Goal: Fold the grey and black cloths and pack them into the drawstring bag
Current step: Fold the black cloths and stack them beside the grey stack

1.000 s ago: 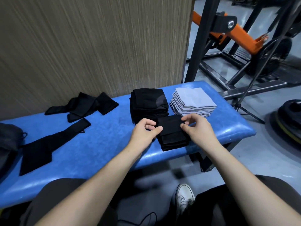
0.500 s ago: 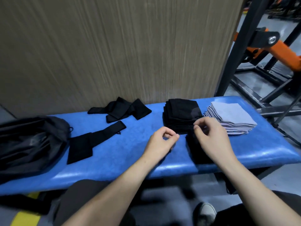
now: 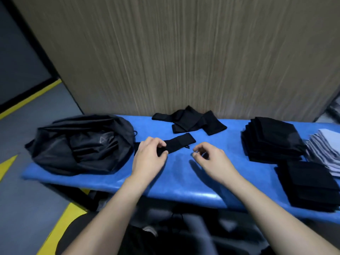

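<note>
The blue padded table (image 3: 180, 183) crossed the middle of the frame, with a wood-grain wall panel (image 3: 184, 57) behind it. At the left end of the table lay the black drawstring bag (image 3: 79, 144), crumpled and slack; the picture did not show whether its mouth was open.

Just right of the bag, the left hand (image 3: 149, 157) pinched the near end of a long black cloth (image 3: 179, 143) between thumb and curled fingers. This cloth lay flat and unfolded, running up and to the right from the hand. The right hand (image 3: 209, 159) hovered near the centre of the frame, a little right of that cloth and apart from it; its fingers were loosely curled and held nothing.

Higher in the centre, near the wall panel, some more unfolded black cloths (image 3: 191, 120) lay crossed over each other. At the right side stood a stack of folded black cloths (image 3: 272, 138), and just beside it, at the right edge of the frame, a stack of folded grey cloths (image 3: 325, 151). In the lower right, at the front edge of the table, lay a smaller pile of folded black cloths (image 3: 309, 184)
</note>
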Available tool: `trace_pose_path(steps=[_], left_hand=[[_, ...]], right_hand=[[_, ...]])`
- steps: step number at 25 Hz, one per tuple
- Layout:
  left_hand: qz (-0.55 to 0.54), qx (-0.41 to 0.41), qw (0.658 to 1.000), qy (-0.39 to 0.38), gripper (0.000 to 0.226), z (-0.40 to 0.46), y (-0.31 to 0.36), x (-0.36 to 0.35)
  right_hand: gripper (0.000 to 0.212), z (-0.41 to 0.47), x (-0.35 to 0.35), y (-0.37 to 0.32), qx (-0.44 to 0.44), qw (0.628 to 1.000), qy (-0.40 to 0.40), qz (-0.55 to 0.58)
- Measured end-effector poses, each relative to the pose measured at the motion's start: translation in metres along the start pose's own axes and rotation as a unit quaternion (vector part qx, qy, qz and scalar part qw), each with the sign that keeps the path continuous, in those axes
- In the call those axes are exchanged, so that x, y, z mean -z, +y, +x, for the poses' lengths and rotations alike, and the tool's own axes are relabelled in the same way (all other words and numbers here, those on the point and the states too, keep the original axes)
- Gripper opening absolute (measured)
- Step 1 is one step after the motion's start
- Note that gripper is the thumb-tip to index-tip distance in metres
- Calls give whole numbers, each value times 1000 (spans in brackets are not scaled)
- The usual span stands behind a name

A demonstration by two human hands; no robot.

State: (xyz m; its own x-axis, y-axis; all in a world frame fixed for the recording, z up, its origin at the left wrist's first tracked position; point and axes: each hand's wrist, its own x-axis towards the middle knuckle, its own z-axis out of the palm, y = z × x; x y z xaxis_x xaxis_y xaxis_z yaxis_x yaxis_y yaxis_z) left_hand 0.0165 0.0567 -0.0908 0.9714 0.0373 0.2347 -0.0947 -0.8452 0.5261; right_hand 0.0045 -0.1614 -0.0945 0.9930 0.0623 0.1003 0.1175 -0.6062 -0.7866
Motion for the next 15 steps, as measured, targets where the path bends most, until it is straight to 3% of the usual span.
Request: trace_pose_path(steps=[3,9,15], left_hand=[[50,-3,999,7,37,2,-20,2],[77,31,995,-56,72,12,-32,-8],[65,57,994,-73,71,17,-34,-6]], right_hand=[[7,11,-21,-10,0,1000,-13,8],[11,25,-50,-17,29,999,-15,-2],[17,29,-57,-17,19,1000,-10,-15]])
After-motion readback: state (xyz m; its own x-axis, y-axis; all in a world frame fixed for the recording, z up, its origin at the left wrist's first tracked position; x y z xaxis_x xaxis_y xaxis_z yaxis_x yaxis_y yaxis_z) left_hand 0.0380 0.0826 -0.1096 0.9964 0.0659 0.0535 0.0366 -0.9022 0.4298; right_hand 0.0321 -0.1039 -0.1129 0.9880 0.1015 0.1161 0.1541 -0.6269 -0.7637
